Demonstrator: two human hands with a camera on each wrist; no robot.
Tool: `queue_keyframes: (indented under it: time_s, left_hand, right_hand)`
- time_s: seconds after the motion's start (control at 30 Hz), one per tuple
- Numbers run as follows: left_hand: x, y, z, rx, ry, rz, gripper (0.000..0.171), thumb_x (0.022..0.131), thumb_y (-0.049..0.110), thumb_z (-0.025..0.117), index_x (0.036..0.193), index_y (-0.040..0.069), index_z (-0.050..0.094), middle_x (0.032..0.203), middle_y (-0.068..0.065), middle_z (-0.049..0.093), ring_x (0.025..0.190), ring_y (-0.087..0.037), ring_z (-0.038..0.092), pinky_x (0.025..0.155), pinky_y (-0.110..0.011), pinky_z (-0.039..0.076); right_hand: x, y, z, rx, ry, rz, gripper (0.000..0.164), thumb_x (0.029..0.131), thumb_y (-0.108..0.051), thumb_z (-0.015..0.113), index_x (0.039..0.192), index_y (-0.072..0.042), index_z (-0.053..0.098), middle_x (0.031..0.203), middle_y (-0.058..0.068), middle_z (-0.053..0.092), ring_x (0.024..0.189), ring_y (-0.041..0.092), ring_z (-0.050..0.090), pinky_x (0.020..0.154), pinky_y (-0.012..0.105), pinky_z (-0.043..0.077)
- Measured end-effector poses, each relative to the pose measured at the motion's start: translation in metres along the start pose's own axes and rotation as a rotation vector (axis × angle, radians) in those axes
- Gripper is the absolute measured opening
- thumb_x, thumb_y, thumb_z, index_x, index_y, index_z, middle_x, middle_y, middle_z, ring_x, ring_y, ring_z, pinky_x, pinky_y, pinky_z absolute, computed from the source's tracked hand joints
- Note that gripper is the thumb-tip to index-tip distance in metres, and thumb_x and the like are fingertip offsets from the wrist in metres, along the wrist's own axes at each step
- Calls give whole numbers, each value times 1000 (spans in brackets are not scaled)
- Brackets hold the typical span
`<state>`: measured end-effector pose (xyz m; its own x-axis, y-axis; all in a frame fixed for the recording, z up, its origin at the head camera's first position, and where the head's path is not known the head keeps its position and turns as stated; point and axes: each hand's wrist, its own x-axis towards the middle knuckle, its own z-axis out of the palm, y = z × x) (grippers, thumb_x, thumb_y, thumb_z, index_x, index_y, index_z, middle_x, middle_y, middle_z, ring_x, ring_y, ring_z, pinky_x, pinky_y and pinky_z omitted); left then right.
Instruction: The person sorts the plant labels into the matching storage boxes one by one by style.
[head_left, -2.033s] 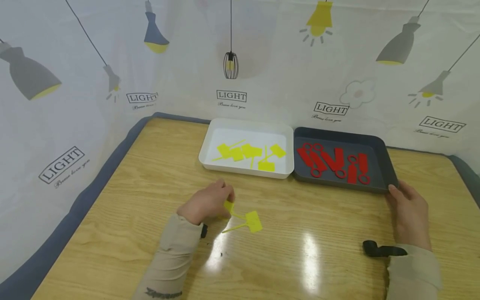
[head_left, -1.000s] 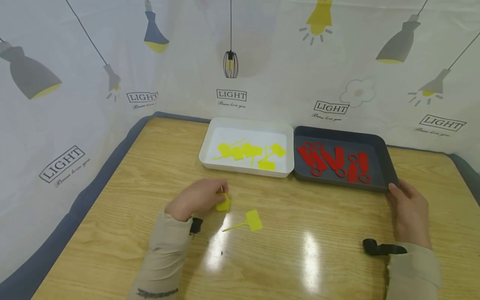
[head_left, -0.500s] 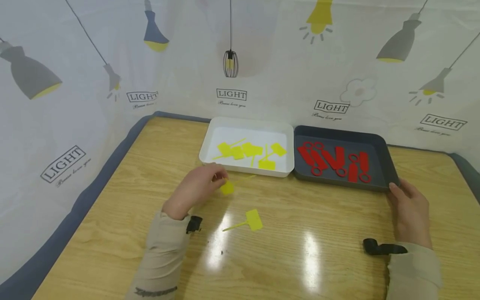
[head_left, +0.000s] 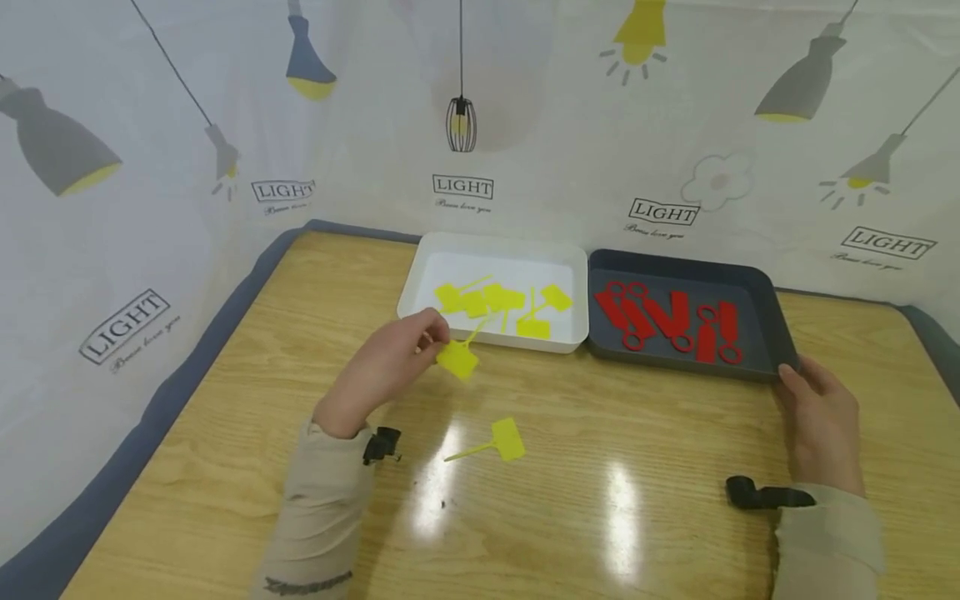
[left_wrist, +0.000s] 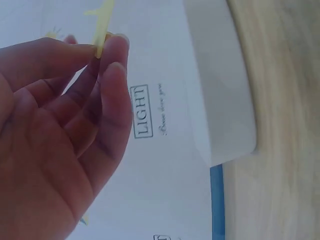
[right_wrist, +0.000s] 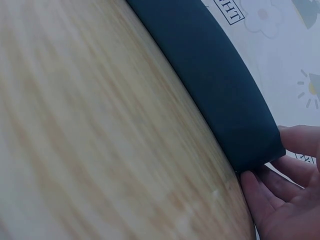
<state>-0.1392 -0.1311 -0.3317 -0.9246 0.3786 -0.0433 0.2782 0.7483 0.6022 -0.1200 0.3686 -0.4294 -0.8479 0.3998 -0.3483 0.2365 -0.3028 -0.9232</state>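
Note:
My left hand pinches a yellow plant label between thumb and fingertips, just in front of the white tray's near left corner. Its thin stem points toward the tray. In the left wrist view the label shows edge-on above the fingertips. A second yellow plant label lies flat on the table. Several more yellow labels lie in the white tray. My right hand grips the near right corner of the dark grey tray; in the right wrist view the fingers wrap that corner.
Several red tags with ring ends lie in the dark tray. Both trays stand side by side at the back of the wooden table. Behind them hangs a white cloth printed with lamps.
My left hand has lifted one yellow label away from the other on the table. It has carried it up and forward to the white tray's edge. The right hand stays at its corner.

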Motion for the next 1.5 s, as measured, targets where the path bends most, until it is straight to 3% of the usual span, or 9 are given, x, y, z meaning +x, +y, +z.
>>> queue_keyframes:
  time_s: [0.2, 0.4, 0.6, 1.13, 1.33, 1.5]
  left_hand:
    - [0, -2, -13, -33, 53, -49, 9, 91, 15, 52, 96, 17, 59, 97, 5, 58, 82, -14, 54, 68, -31, 46]
    - [5, -1, -14, -54, 139, 1, 14, 90, 17, 53, 99, 19, 63, 98, 7, 60, 84, -12, 54, 68, -30, 45]
    - [14, 1, -9, -72, 202, 0, 15, 90, 17, 54, 99, 18, 65, 99, 6, 61, 86, -15, 53, 68, -30, 44]
    - [35, -2, 7, -132, 231, -21, 15, 90, 18, 55, 100, 18, 66, 99, 6, 62, 87, -14, 54, 74, -30, 44]
    - [47, -2, 18, -177, 280, -48, 15, 89, 18, 56, 99, 19, 67, 100, 5, 63, 87, -12, 54, 74, -29, 44]
    - [61, 0, 24, -216, 317, -34, 16, 89, 17, 56, 100, 19, 67, 100, 5, 62, 88, -11, 53, 76, -29, 43]
  right_hand:
    - [-2, -2, 2, -25, -1, 16, 75, 77, -21, 69, 140, -17, 28, 142, -1, 24, 122, 8, 36, 85, 12, 40]
    - [-1, -2, 2, -12, -7, 11, 75, 77, -19, 69, 140, -14, 29, 138, -1, 30, 117, 7, 42, 83, 13, 42]
    - [0, 0, 0, -20, 0, 20, 76, 77, -21, 69, 140, -16, 28, 142, 0, 25, 119, 6, 39, 85, 12, 41]
    - [-1, 2, 4, -129, 14, 0, 76, 78, -29, 67, 141, -17, 26, 145, -1, 20, 120, 5, 36, 83, 9, 40]
    - [1, 5, 3, -101, 8, 6, 75, 79, -27, 67, 141, -17, 25, 146, 0, 19, 121, 7, 36, 85, 11, 40]
    - [1, 4, -1, -33, -3, -6, 76, 78, -22, 67, 141, -16, 25, 145, 0, 20, 119, 7, 38, 85, 12, 41]
